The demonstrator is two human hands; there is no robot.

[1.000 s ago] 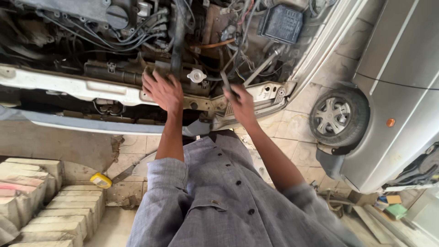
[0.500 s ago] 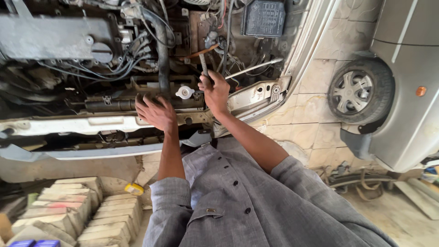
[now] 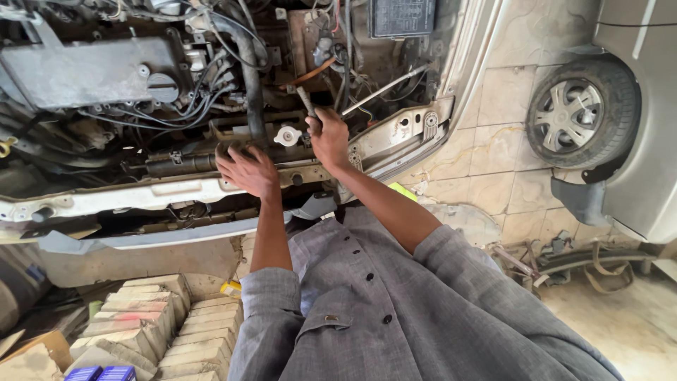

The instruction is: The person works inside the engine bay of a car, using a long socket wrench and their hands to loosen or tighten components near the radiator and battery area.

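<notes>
- A person in a grey buttoned shirt (image 3: 395, 310) leans over an open car engine bay (image 3: 211, 92).
- The right hand (image 3: 328, 137) is clenched around the handle of a slim metal tool (image 3: 307, 103), which points up into the engine bay, just right of a white round cap (image 3: 287, 136).
- The left hand (image 3: 247, 171) lies open, fingers spread, flat on the front crossmember (image 3: 141, 194), holding nothing.
- A second car's wheel (image 3: 577, 113) stands at the right on the tiled floor.

One head-worn view – looking steeply down, seemingly close over the engine bay (image 3: 211, 85).
</notes>
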